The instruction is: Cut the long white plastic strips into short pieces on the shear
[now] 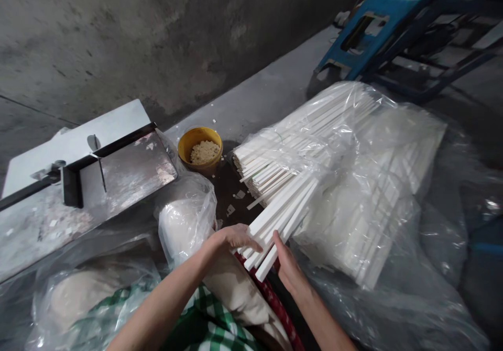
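Observation:
Long white strips [283,209] lie in a loose bunch between my two hands, with their near ends fanned out unevenly. My left hand [240,237] is closed on the left side of the bunch near those ends. On the right side, my right hand [285,259] grips the bunch with its thumb on top. The far ends run up to a large stack of similar strips [267,183], which is partly covered by clear plastic [338,146]. Fingers beneath the strips are hidden.
At the left stands a metal saw table [133,165] with an upright blade and a fence. A yellow bucket [200,152] holds small pale pieces. Plastic covers my legs. A blue stool [381,21] stands at the upper right.

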{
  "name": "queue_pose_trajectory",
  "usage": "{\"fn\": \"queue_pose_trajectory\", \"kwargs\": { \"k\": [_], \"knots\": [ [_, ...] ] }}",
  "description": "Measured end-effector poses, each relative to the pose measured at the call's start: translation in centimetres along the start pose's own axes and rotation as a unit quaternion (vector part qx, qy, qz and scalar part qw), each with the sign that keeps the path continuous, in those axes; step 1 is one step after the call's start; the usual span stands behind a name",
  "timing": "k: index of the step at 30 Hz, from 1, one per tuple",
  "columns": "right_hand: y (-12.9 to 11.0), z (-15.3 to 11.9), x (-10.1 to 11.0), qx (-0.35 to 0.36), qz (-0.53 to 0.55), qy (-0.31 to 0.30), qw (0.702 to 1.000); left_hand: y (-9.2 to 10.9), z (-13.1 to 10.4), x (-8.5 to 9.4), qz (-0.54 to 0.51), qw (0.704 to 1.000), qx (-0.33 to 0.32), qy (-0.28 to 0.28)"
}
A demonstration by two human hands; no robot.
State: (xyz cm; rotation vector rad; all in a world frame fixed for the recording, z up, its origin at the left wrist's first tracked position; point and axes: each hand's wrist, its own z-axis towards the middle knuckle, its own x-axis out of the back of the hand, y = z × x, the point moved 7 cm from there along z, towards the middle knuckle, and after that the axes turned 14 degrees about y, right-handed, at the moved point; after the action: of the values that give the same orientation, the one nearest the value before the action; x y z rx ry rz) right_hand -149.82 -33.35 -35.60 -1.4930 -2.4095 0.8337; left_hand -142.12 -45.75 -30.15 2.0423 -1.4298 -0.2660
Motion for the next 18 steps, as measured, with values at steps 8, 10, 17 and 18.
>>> {"fn": "queue_pose_trajectory", "kwargs": {
  "k": [8, 10, 17, 18],
  "knots": [
    [-0.4, -1.0, -0.3, -0.046, 0.076, -0.032, 0.996, -0.6, 0.3, 0.3, -0.061, 0.998, -0.003, -0.019],
    [-0.2, -0.9, -0.3, -0.057, 0.075, -0.034, 0.995, -0.9, 0.5, 0.3, -0.065, 0.998, 0.001, -0.017],
    [0.2, -0.8, -0.4, -0.071, 0.076, -0.04, 0.994, -1.4, -0.1, -0.5, -0.114, 0.991, 0.05, -0.037],
    [0.2, -0.9, -0.5, -0.075, 0.08, -0.045, 0.993, -1.3, -0.3, -0.6, -0.115, 0.991, 0.053, -0.032]
  ]
}}
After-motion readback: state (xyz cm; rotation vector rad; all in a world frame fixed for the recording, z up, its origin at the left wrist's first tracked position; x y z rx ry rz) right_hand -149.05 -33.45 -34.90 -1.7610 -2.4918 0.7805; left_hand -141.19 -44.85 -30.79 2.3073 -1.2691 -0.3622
